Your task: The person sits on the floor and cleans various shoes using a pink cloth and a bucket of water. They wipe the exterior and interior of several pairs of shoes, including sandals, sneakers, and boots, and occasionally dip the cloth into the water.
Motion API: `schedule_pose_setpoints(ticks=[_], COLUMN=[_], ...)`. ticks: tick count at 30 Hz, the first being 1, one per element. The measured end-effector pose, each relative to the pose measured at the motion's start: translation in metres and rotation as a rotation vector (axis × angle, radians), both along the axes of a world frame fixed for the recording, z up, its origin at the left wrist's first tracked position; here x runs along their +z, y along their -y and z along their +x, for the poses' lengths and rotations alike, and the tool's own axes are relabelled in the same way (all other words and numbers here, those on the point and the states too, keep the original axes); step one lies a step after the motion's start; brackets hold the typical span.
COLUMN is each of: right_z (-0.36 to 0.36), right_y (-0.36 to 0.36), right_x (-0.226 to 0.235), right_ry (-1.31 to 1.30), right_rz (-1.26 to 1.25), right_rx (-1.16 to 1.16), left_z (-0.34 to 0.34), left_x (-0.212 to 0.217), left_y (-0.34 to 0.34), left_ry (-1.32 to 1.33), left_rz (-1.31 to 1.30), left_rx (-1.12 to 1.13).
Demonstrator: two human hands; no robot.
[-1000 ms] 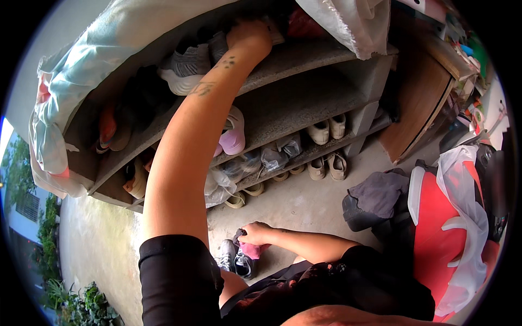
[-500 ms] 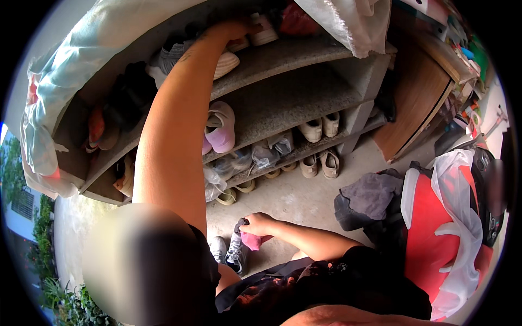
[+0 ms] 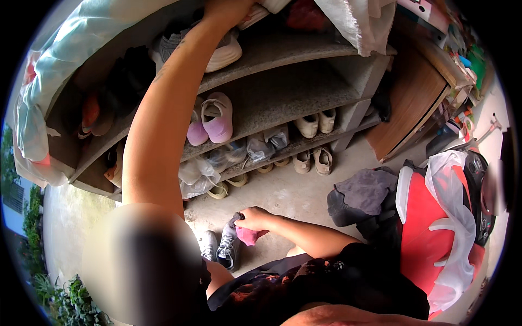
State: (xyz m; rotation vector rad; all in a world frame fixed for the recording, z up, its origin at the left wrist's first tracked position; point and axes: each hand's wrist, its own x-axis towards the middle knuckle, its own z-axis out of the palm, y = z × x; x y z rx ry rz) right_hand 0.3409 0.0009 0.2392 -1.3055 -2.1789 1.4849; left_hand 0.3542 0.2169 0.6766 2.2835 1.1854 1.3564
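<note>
Up at the top edge, my left hand (image 3: 232,10) is closed on a pair of white shoes (image 3: 254,17) at the upper shelf; its fingers are partly cut off by the frame. Another pale shoe (image 3: 224,54) sits on that shelf beside my wrist. Low in the middle, my right hand (image 3: 253,218) grips a crumpled pink and dark grey cloth (image 3: 247,235). Just left of the cloth, a pair of grey lace-up sneakers (image 3: 227,247) is on the floor.
A grey shoe rack (image 3: 283,60) spans the back, with lilac shoes (image 3: 218,122), beige shoes (image 3: 309,126) and bagged shoes on lower levels. A brown wooden board (image 3: 408,103) leans at the right. Nearer stand a black boot with grey cloth (image 3: 364,190) and a red object under plastic (image 3: 429,217).
My left hand has shifted up and slightly right, moving the white shoes with it. The view has shifted a little. My right hand keeps the cloth in its grip.
</note>
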Motion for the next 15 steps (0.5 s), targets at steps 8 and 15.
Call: schedule_pose_setpoints(ticks=[8,15], right_z=[-0.012,-0.024], right_y=[0.006,0.003], right_x=[-0.010,-0.078], right_ry=[0.028,-0.141], right_rz=[-0.066,0.318], right_rx=[0.041,-0.030], left_z=[-0.002,-0.026], left_x=[-0.078,-0.179], left_y=[0.140,0.204], left_ry=[-0.277,-0.322], left_rz=[0.552,0.179], left_rx=[-0.025,-0.305])
